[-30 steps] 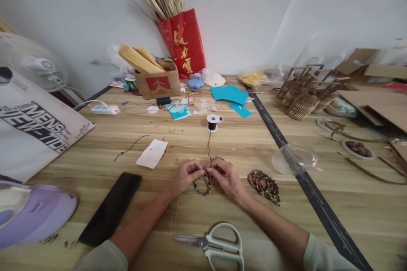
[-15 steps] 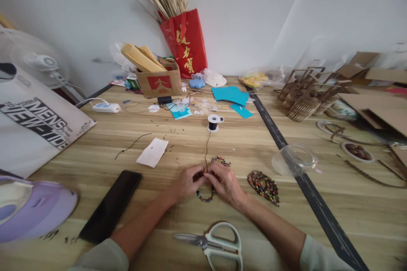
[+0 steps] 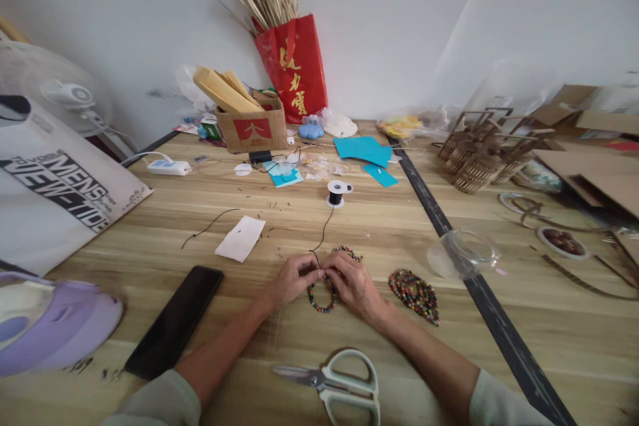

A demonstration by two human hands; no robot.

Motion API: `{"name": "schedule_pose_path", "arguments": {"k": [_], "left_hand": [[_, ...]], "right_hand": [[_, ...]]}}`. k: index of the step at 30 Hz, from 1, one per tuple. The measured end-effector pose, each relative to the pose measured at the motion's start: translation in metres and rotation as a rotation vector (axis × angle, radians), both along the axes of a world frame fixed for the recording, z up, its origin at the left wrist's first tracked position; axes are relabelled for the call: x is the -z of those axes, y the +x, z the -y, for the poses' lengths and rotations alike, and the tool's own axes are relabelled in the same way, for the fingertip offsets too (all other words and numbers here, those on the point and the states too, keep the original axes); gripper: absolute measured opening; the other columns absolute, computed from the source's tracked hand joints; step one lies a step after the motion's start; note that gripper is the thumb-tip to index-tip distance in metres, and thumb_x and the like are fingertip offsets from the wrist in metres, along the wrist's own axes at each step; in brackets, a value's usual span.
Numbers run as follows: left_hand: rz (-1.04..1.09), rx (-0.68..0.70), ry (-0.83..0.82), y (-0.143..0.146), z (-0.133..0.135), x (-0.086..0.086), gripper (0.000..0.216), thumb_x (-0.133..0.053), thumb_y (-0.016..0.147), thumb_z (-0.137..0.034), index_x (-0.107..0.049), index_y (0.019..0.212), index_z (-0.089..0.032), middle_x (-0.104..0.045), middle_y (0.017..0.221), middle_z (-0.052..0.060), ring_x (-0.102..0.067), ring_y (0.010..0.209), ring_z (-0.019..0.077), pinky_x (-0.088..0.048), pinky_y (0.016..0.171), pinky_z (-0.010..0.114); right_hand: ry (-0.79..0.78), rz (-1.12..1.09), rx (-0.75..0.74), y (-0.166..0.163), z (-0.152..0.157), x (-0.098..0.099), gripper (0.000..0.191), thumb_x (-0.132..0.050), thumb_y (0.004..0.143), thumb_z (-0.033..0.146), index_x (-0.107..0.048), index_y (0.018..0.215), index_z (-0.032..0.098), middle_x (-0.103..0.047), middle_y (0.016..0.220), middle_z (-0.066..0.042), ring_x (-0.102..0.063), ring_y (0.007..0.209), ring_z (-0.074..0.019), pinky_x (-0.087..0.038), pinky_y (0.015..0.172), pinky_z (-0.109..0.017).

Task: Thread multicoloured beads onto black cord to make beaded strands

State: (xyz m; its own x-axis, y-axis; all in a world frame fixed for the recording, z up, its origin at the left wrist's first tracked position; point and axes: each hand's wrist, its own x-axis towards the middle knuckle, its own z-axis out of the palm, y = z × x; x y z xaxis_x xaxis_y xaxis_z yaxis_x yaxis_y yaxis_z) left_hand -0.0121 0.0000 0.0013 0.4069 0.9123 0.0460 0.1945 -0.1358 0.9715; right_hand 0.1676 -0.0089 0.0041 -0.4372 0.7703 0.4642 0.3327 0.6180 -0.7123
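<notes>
My left hand [image 3: 298, 276] and my right hand [image 3: 355, 285] meet at the middle of the table, fingertips pinched close together on a thin black cord [image 3: 324, 234]. The cord runs back to a white spool [image 3: 336, 196] wound with black. Below my fingertips hangs or lies a small loop of multicoloured beads [image 3: 322, 310], a beaded bracelet, its top hidden by my fingers. Another beaded strand [image 3: 349, 252] shows just behind my right hand. A coiled heap of similar beads [image 3: 414, 296] lies to the right. The exact crossing of the cord between my fingertips is too small to make out.
Scissors [image 3: 327, 381] lie near me, a black phone [image 3: 174, 323] to the left. White paper [image 3: 240, 239] and a loose cord piece [image 3: 210, 225] are beyond it. A clear plastic jar [image 3: 462, 253] stands right. Boxes, a red bag [image 3: 294, 73] and small baskets [image 3: 476, 163] line the back.
The cord near my fingers now bends leftward instead of running nearly straight. My left fingers have shifted slightly, and more of the bead loop shows beneath them.
</notes>
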Motion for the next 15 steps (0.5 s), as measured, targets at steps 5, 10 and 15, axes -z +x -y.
{"name": "schedule_pose_path", "arguments": {"k": [5, 10, 15], "left_hand": [[0.022, 0.014, -0.024, 0.0000, -0.0012, -0.0008, 0.029, -0.064, 0.079, -0.039, -0.057, 0.067, -0.013, -0.053, 0.063, -0.001, -0.046, 0.060, 0.0111, -0.035, 0.057, 0.022], [0.021, 0.014, -0.023, -0.0002, -0.0005, -0.0011, 0.027, -0.064, 0.079, -0.037, -0.058, 0.067, -0.013, -0.052, 0.062, -0.001, -0.045, 0.061, 0.0109, -0.035, 0.057, 0.021], [0.031, 0.023, -0.046, -0.0007, -0.0015, 0.0009, 0.028, -0.064, 0.079, -0.037, -0.058, 0.068, -0.012, -0.053, 0.063, -0.001, -0.046, 0.061, 0.0110, -0.036, 0.058, 0.022]], "right_hand": [[0.026, 0.043, 0.014, 0.0008, -0.0002, 0.0023, 0.015, -0.042, 0.097, 0.020, -0.055, 0.090, 0.019, -0.058, 0.083, -0.006, -0.055, 0.075, -0.0174, -0.044, 0.067, -0.028], [0.013, 0.075, 0.010, 0.0014, -0.0002, 0.0007, 0.013, -0.043, 0.096, 0.019, -0.055, 0.092, 0.019, -0.058, 0.084, -0.006, -0.056, 0.077, -0.0177, -0.044, 0.068, -0.028], [0.001, 0.070, 0.003, 0.0024, -0.0016, 0.0009, 0.014, -0.044, 0.096, 0.019, -0.056, 0.088, 0.019, -0.059, 0.084, -0.006, -0.056, 0.076, -0.0175, -0.043, 0.069, -0.028]]}}
